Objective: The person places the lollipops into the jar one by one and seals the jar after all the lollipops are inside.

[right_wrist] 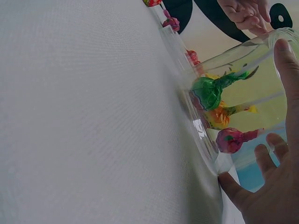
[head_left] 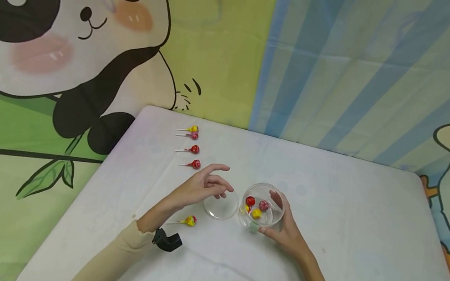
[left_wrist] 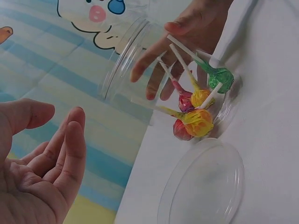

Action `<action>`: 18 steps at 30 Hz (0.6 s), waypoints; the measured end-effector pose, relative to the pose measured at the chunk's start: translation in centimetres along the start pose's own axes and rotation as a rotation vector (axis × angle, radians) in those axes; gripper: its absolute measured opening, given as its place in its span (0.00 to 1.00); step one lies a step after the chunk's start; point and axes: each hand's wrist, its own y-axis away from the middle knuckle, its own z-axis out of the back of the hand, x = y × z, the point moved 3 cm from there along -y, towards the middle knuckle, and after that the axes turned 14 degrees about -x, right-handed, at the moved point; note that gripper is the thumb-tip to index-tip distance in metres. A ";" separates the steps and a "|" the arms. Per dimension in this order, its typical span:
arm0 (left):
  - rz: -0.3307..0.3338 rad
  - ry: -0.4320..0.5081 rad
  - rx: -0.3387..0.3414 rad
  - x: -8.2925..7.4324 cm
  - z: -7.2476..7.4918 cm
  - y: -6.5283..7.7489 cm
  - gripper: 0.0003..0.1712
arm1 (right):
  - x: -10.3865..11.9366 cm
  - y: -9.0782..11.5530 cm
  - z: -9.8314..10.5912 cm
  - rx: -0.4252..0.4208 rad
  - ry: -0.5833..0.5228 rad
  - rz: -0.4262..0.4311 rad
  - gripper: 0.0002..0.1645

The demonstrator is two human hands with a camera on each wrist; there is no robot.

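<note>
My right hand (head_left: 288, 233) grips a clear jar (head_left: 262, 191) from its right side, thumb and fingers spread round the wall. Inside the jar lie several wrapped lollipops, among them a red one (head_left: 250, 201), a yellow one (head_left: 256, 214) and a green one (left_wrist: 220, 80), sticks pointing up toward the mouth. Left of the jar, a round clear lid (head_left: 221, 210) lies flat on the table. Over the lid's far-left edge hovers my left hand (head_left: 201, 186), fingers loosely bent and holding nothing. In the left wrist view a gap shows between its thumb and fingertips.
On the white table (head_left: 364, 228), a column of lollipops lies to the left: a yellow one (head_left: 194, 128), a pink one (head_left: 194, 135) and two red ones (head_left: 195, 149). Another yellow lollipop (head_left: 190, 220) lies nearer, beside the left wrist. A printed cloth (head_left: 226, 53) hangs behind the table.
</note>
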 end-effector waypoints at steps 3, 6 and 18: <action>-0.001 -0.002 -0.006 0.3 0.3 0.0 0.32 | -0.1 0.0 0.0 -0.003 -0.010 -0.003 0.62; -0.006 -0.003 -0.004 0.4 0.4 0.0 0.32 | -0.2 0.0 0.0 -0.008 -0.001 -0.019 0.62; 0.028 -0.023 -0.016 1.1 1.0 0.2 0.31 | -0.3 0.0 0.0 -0.006 -0.018 -0.001 0.62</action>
